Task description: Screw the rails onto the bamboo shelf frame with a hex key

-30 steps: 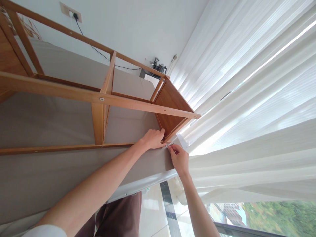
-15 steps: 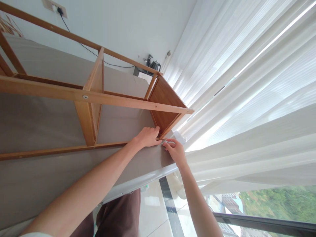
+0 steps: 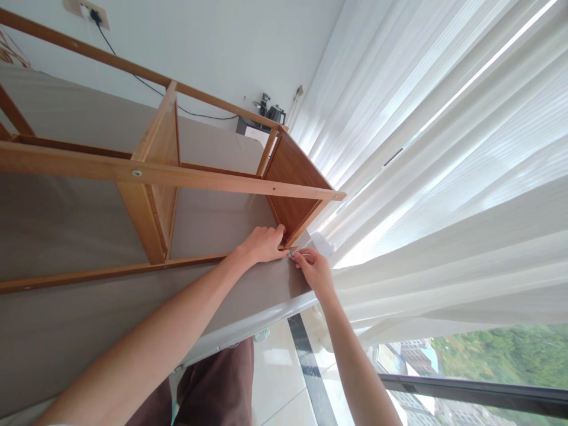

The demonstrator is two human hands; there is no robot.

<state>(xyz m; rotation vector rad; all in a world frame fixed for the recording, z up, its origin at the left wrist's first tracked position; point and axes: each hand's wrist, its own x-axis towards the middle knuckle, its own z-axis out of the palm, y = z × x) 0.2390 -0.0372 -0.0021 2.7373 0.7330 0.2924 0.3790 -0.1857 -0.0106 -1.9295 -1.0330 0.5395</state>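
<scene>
A wooden shelf frame [image 3: 208, 179] lies on its side on a grey-covered surface. My left hand [image 3: 265, 242] is closed around its near lower rail, at the right-hand corner beside the end panel [image 3: 296, 184]. Just right of it, my right hand [image 3: 314, 269] pinches a thin metal hex key [image 3: 291, 253], whose tip meets the rail's end near my left fingertips. Most of the key is hidden by my fingers. A round metal bolt head [image 3: 136, 173] shows on the upper near rail, close to the middle panel [image 3: 160, 160].
The grey-covered surface [image 3: 248, 290] ends just below my hands, above a tiled floor [image 3: 277, 361]. White curtains [image 3: 426, 177] hang close on the right, beside a window. A black kettle [image 3: 276, 113] stands behind the frame. A black cord [image 3: 133, 74] runs along the wall.
The view has shifted slightly, so the frame sits a little further left. Both hands stay at the same corner; the metal key has turned slightly in my right fingers.
</scene>
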